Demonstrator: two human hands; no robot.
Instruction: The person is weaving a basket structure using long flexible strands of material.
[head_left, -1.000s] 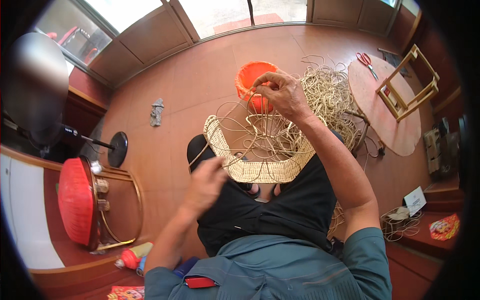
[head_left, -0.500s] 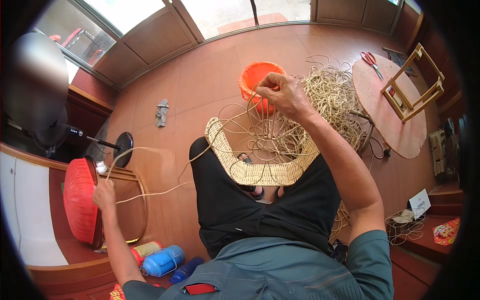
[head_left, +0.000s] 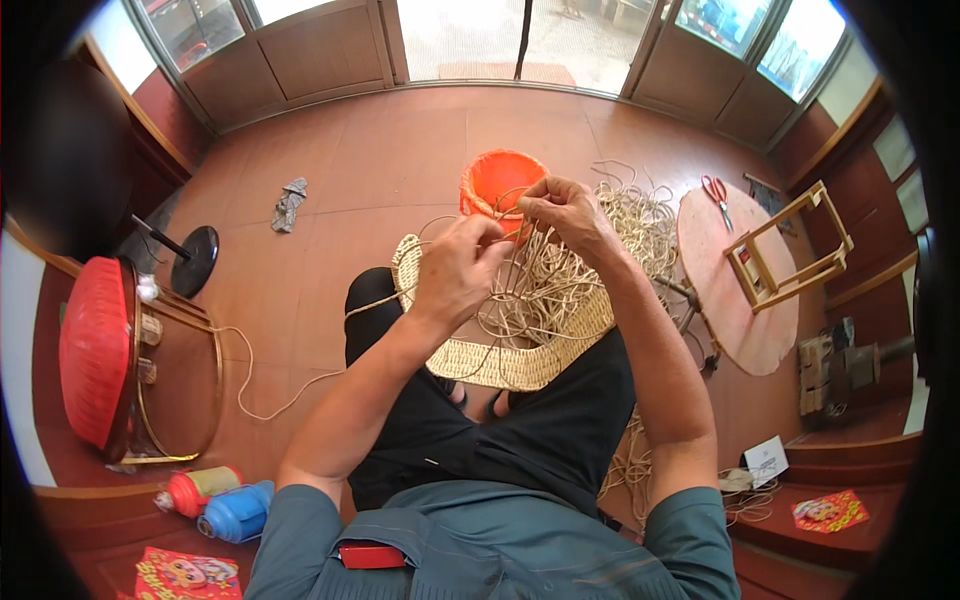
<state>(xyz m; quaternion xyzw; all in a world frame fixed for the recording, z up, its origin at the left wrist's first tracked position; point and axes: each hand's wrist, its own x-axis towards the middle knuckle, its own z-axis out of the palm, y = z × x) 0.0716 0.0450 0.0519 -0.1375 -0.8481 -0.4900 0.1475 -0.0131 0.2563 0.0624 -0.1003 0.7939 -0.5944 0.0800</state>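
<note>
Both of my hands are raised in front of my knees. My right hand (head_left: 570,215) is closed in a pinch on a loop of tan cord. Just left of it and lower, my left hand (head_left: 458,268) has its fingers pressed together on the cord too; its fingertips are partly hidden. A curved, woven pale straw-coloured band (head_left: 500,366) lies across my thighs, with strands of cord rising from it towards my hands. Behind my right hand, a tangled heap of tan cord (head_left: 640,235) spreads over the floor.
An orange bucket (head_left: 478,190) stands beyond my hands. To the right, red-handled scissors (head_left: 716,195) and a small wooden frame (head_left: 790,285) lie on a round board (head_left: 700,250). Left are a red-covered round stool (head_left: 95,350), a blue flask (head_left: 236,512) and a loose trailing cord (head_left: 262,416).
My left hand has come from the far left, beside the red-covered stool, to my right hand. The cord stretched out there now lies slack on the floor. The view has shifted.
</note>
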